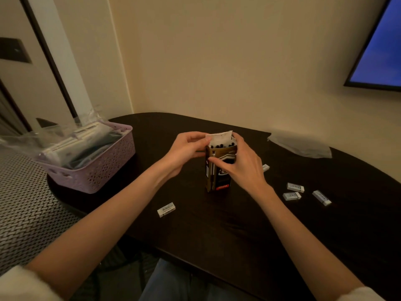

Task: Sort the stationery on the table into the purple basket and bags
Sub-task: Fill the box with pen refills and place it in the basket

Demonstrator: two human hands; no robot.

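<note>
Pen box: we hold the brown-and-black pen box [219, 168] upright on the dark table [238, 231], near its middle, top flap raised, dark pen caps showing in a row inside.
Left hand: our left hand [186, 152] pinches the pale flap at the box's top edge between thumb and fingertips.
Right hand: our right hand [240, 165] wraps the box's body, fingers curled across its front.
Step, as we judge it: closing the flap. We should keep the box vertical, press the pens level, then tuck the flap in without creasing it.
Purple basket: the purple basket [95, 168] sits at the table's left end, well apart from the box, stuffed with clear bags of items we cannot identify.
Empty bag: a clear bag [301, 144] lies flat at the far right.
Erasers: five small erasers [166, 209] lie loose around the box, one half hidden behind our right hand.
</note>
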